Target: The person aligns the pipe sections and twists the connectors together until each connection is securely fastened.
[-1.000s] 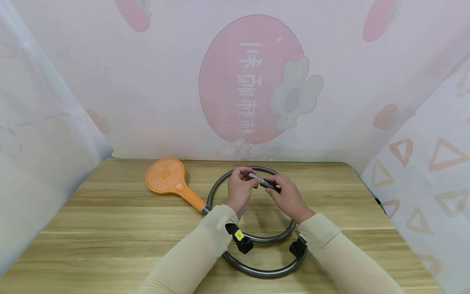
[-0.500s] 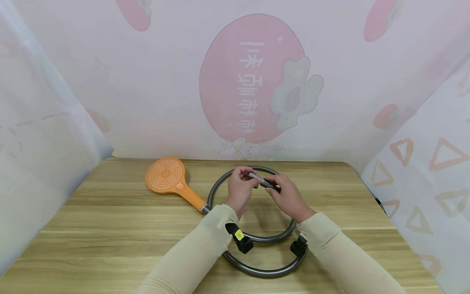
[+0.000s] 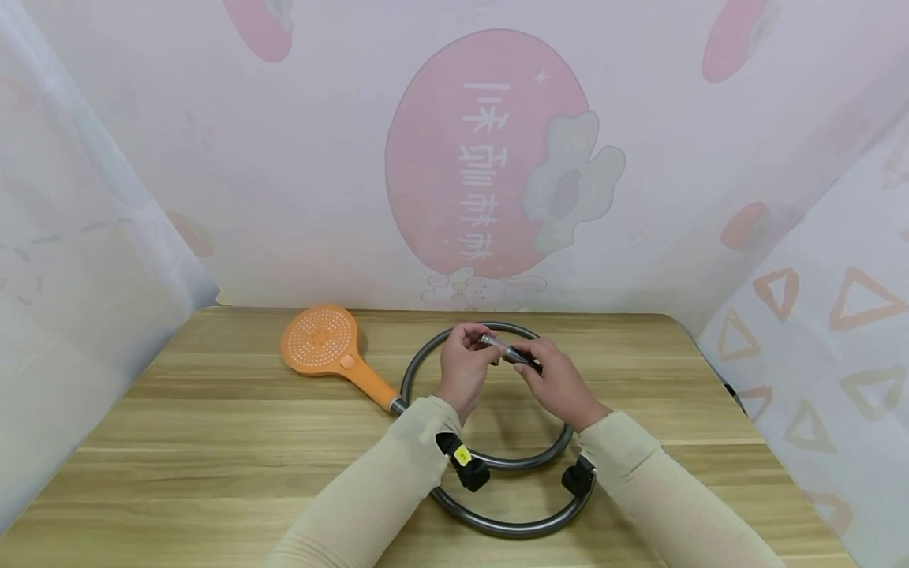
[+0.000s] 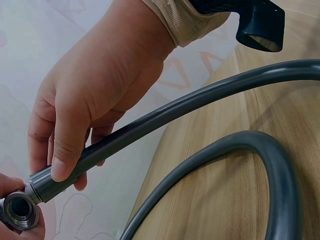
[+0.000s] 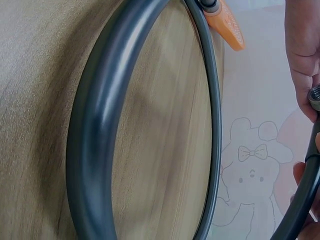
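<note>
A grey shower hose (image 3: 514, 530) lies looped on the table, its free end raised above it. At that end sits a threaded metal connector nut (image 4: 34, 217), tilted against the hose with its round opening showing in the left wrist view. My left hand (image 3: 465, 369) pinches this nut between thumb and fingers. Just behind the nut, my right hand (image 3: 561, 384) grips the hose's end sleeve (image 4: 47, 184), thumb on top. In the right wrist view both hands are partly cut off at the edge. The hose's other end joins an orange shower head (image 3: 319, 341), lying face up at the left.
The wood-grain table (image 3: 213, 473) ends at a pale printed curtain (image 3: 319, 197), with more curtain at both sides. Hose loops lie under and between my forearms. Black wrist cameras hang below my left sleeve (image 3: 376, 489) and right sleeve (image 3: 660, 481).
</note>
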The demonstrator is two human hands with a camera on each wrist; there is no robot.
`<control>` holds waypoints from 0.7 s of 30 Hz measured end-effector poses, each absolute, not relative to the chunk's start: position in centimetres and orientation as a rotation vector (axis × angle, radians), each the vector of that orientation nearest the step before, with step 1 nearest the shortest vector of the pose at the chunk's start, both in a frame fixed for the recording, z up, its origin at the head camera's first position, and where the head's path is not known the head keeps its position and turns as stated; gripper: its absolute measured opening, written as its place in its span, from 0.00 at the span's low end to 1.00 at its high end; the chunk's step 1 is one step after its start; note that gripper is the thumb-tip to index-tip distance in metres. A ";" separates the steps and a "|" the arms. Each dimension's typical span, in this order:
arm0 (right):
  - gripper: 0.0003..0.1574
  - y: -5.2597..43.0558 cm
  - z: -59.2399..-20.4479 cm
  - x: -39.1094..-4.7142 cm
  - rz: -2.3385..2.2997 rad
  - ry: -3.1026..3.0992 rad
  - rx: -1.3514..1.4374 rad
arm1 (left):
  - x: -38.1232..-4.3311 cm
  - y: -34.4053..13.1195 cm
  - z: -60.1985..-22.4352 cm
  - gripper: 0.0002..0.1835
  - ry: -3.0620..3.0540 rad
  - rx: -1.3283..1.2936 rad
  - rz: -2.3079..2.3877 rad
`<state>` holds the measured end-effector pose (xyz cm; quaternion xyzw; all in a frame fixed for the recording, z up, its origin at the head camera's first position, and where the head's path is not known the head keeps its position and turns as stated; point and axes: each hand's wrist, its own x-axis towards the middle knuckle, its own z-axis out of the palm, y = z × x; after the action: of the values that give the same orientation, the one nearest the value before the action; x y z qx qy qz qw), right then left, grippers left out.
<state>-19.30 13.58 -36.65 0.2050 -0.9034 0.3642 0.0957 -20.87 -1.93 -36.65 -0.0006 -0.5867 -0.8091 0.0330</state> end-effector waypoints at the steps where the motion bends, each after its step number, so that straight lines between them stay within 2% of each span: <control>1: 0.18 13.6 -36.6 -19.3 1.077 -2.675 0.613 | -20.8 -1.9 -36.6 0.17 -1.806 0.000 -2.489; 9: 0.18 13.7 -36.7 -19.4 1.046 -2.689 0.630 | -19.7 -2.4 -35.2 0.17 -1.849 -0.013 -2.501; 21: 0.18 13.7 -36.4 -19.5 0.990 -2.725 0.660 | -20.9 -2.1 -36.7 0.19 -1.835 -0.001 -2.495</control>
<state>-19.48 13.67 -36.36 0.2211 -0.9132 0.3318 0.0841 -20.87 -2.10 -36.73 -0.0004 -0.5924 -0.8053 0.0222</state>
